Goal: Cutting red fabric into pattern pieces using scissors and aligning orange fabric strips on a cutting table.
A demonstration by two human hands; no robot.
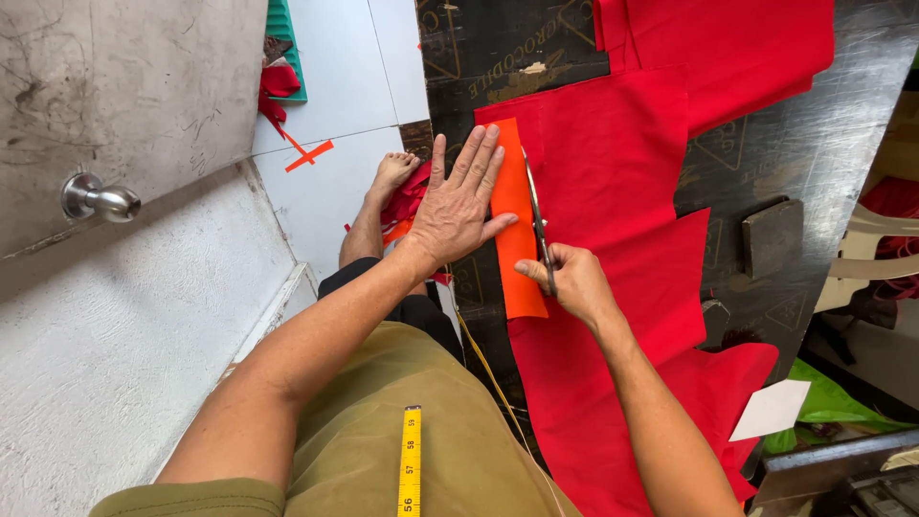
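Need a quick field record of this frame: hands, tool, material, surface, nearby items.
left hand: flat, pressing orange strip
right hand: gripping scissors
scissors: blades along the strip's right edge
material: red fabric under the strip
surface: dark work table
nearby: yellow tape measure hanging at the person's front; white paper piece at lower right

Left hand [459, 206] lay flat, palm down, fingers [476, 158] extended and slightly spread, thumb angled out toward the other hand. Right hand [570, 280] was curled in a closed grip, knuckles uppermost, thumb pointing toward the left hand. Both bare forearms reached forward from the body, converging toward the hands, wrists nearly straight.
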